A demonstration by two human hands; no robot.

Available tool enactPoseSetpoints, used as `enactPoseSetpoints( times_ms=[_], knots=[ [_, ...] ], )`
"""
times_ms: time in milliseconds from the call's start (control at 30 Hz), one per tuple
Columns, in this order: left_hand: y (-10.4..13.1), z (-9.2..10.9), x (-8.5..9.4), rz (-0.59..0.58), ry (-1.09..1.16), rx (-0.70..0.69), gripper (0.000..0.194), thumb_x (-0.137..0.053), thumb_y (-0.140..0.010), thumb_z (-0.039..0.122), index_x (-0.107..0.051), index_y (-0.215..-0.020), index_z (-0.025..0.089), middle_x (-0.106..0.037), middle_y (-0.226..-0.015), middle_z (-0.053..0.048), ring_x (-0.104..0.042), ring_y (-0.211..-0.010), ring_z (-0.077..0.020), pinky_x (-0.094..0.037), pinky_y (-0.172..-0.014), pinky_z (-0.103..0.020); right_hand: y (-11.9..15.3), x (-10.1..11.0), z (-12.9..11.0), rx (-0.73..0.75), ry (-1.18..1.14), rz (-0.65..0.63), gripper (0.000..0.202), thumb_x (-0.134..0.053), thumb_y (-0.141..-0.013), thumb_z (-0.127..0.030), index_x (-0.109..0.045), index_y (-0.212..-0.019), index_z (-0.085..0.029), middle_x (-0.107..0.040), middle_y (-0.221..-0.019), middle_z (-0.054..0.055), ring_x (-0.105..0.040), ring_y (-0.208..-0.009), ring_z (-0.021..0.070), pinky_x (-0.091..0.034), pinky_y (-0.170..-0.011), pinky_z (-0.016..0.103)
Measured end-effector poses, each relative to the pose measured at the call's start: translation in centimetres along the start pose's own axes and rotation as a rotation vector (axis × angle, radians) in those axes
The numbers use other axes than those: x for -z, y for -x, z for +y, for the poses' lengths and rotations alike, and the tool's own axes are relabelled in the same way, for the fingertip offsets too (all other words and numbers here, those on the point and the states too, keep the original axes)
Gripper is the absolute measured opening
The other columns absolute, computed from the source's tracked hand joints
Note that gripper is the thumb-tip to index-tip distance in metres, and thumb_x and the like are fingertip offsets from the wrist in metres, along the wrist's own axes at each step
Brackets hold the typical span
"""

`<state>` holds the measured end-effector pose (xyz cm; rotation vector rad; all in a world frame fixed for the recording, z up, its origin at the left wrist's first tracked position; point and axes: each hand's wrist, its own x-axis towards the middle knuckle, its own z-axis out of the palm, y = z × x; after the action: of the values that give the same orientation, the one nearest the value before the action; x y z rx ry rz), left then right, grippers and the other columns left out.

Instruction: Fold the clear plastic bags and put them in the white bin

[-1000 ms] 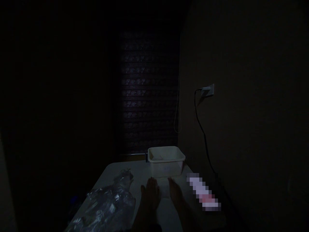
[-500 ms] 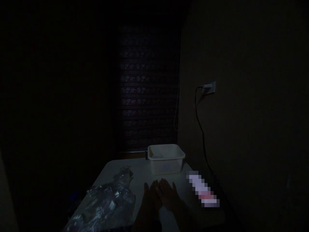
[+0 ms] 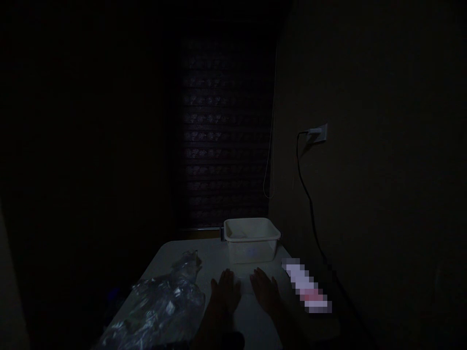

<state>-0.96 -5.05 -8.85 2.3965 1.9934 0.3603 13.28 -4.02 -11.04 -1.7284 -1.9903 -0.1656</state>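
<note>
In dim light, we see a thin, see-through sheet [image 3: 246, 287], apparently plastic, lying flat between a left hand [image 3: 226, 288] and a right hand [image 3: 265, 289]. Both bare hands are released, palms down, fingers extended, with neither gripping anything we can make out; whether the fingertips press on the sheet's edges we cannot tell. Under them spreads a pale, round-cornered desk [image 3: 255, 328]. Just beyond the hands stands a white, rectangular plastic tub [image 3: 251, 252]. To the left of the left hand, we find a crumpled, glossy heap of clear plastic [image 3: 156, 308]; to the right of the right hand lies a bright, oblong, pixelated item [image 3: 305, 286]. Farther out, above and right of the right hand, a black cable [image 3: 310, 199] hangs from a white wall socket [image 3: 321, 133], and well past both hands we see a dark, horizontally banded window blind [image 3: 219, 136].
</note>
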Motion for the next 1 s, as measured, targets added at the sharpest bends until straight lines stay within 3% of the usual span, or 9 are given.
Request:
enactPoseSetpoints(
  times_ms=[100, 233, 467, 600, 800, 1000],
  knots=[
    [-0.4, -0.6, 2.0, -0.006, 0.120, 0.098, 0.038, -0.022, -0.079, 0.024, -0.050, -0.104, 0.018, -0.048, -0.113, -0.008, -0.039, -0.106, -0.0200, -0.030, -0.082, -0.038, -1.2, 0.7, 0.7, -0.067, -0.060, -0.011, 0.033, -0.029, -0.078, -0.020, -0.059, -0.090, -0.021, -0.059, -0.097, 0.005, -0.052, -0.092, 0.0142, -0.037, -0.079, 0.026],
    [-0.7, -1.1, 3.5, 0.102, 0.161, 0.202, 0.039, -0.021, -0.080, 0.030, -0.057, -0.081, 0.016, -0.058, -0.086, -0.008, -0.051, -0.085, -0.0178, -0.034, -0.071, -0.030, -2.5, 1.5, 0.4, -0.085, -0.047, -0.054, 0.030, -0.032, -0.076, -0.017, -0.060, -0.085, -0.023, -0.060, -0.090, 0.004, -0.052, -0.087, 0.0144, -0.038, -0.074, 0.025],
    [-1.2, -1.3, 2.9, 0.085, 0.127, 0.179, 0.037, -0.023, -0.080, 0.030, -0.057, -0.083, 0.015, -0.058, -0.086, -0.008, -0.051, -0.082, -0.0167, -0.034, -0.068, -0.027, -4.3, 0.2, -1.6, -0.107, 0.110, -0.144, 0.023, -0.037, -0.072, -0.020, -0.060, -0.075, -0.018, -0.058, -0.088, 0.011, -0.051, -0.086, 0.0231, -0.038, -0.066, 0.036],
    [-1.4, -1.4, 2.8, 0.065, 0.137, 0.152, 0.036, -0.024, -0.080, 0.030, -0.056, -0.084, 0.015, -0.057, -0.086, -0.007, -0.051, -0.082, -0.0157, -0.034, -0.068, -0.025, -4.8, 0.6, -2.1, -0.056, 0.091, -0.178, 0.021, -0.040, -0.069, -0.017, -0.060, -0.076, -0.019, -0.058, -0.088, 0.010, -0.052, -0.083, 0.0219, -0.037, -0.065, 0.034],
    [-1.5, -1.6, 2.5, 0.064, 0.150, 0.116, 0.037, -0.022, -0.081, 0.032, -0.054, -0.086, 0.015, -0.057, -0.087, -0.008, -0.051, -0.081, -0.0159, -0.035, -0.066, -0.026, -4.0, 2.3, -1.9, 0.057, 0.027, -0.151, 0.025, -0.035, -0.073, -0.017, -0.057, -0.084, -0.021, -0.058, -0.089, 0.007, -0.050, -0.086, 0.0190, -0.035, -0.071, 0.033],
    [-1.5, -1.2, 2.4, -0.014, 0.015, 0.051, 0.035, -0.022, -0.080, 0.025, -0.055, -0.086, 0.014, -0.057, -0.089, -0.009, -0.051, -0.083, -0.0190, -0.036, -0.069, -0.030, -3.7, 1.2, -1.0, -0.024, 0.110, -0.194, 0.024, -0.035, -0.074, -0.023, -0.058, -0.082, -0.020, -0.056, -0.091, 0.010, -0.049, -0.088, 0.0234, -0.037, -0.066, 0.036]
  ],
)
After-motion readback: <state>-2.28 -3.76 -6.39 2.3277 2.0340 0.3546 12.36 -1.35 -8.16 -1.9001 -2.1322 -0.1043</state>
